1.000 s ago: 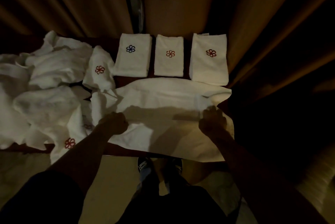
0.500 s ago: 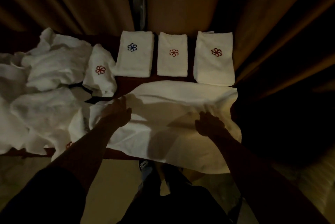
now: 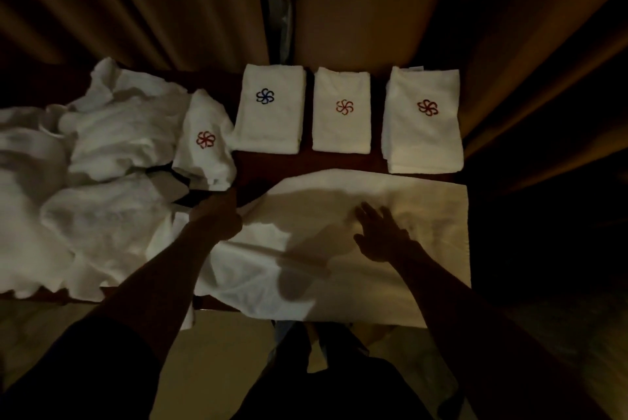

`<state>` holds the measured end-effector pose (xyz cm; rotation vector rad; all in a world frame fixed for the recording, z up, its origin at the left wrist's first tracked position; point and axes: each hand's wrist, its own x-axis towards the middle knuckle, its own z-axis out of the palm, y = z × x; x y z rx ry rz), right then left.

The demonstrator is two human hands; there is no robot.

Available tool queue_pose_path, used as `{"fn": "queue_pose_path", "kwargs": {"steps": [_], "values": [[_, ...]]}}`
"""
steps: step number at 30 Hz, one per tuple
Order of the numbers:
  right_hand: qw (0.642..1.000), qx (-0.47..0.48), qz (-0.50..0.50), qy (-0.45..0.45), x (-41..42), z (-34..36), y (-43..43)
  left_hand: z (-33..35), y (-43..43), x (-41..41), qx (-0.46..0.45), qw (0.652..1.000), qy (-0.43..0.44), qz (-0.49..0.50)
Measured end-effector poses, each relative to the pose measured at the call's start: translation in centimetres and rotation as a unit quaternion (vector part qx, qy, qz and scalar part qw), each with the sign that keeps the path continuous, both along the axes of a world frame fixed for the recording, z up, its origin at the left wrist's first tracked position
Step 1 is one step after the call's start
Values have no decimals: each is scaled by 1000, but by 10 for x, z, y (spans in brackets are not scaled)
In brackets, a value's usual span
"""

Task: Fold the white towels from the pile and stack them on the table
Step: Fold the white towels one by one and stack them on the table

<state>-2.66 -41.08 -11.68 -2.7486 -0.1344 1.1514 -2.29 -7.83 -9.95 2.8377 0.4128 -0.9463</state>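
Note:
A large white towel [image 3: 390, 270] lies spread on the near right part of the dark table [image 3: 272, 165], its near edge hanging over the front. My right hand [image 3: 380, 233] rests flat on its middle with the fingers spread. My left hand [image 3: 217, 214] is at the towel's far left edge with fingers curled on the cloth; the dim light hides the grip's detail. Three folded stacks stand in a row behind: one with a blue flower [image 3: 268, 110], one with an orange flower [image 3: 341, 110], one with a red flower [image 3: 423, 117].
A heap of unfolded white towels [image 3: 85, 188] covers the table's left half, one with a red flower [image 3: 205, 141] on top at its right side. Brown curtains [image 3: 356, 5] hang right behind the table. My feet and the floor show below the front edge.
Both hands carried the towel's near part away from me, folding it over. My right hand then let go and lies flat on it; my left hand moved to the far left edge.

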Motion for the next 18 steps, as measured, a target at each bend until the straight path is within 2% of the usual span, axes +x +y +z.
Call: {"fn": "queue_pose_path", "kwargs": {"steps": [7,9,13,18], "values": [[997,-56,-51,5,12,-5,2,17,26,24,-74,991,-93,68],[997,-48,-57,10,18,-12,1,17,33,30,-65,984,-150,72],[998,-46,-43,0,27,-33,-9,22,46,39,20,963,-262,51],[997,-51,-59,-21,31,-28,-3,35,51,55,-25,946,-293,139]]}}
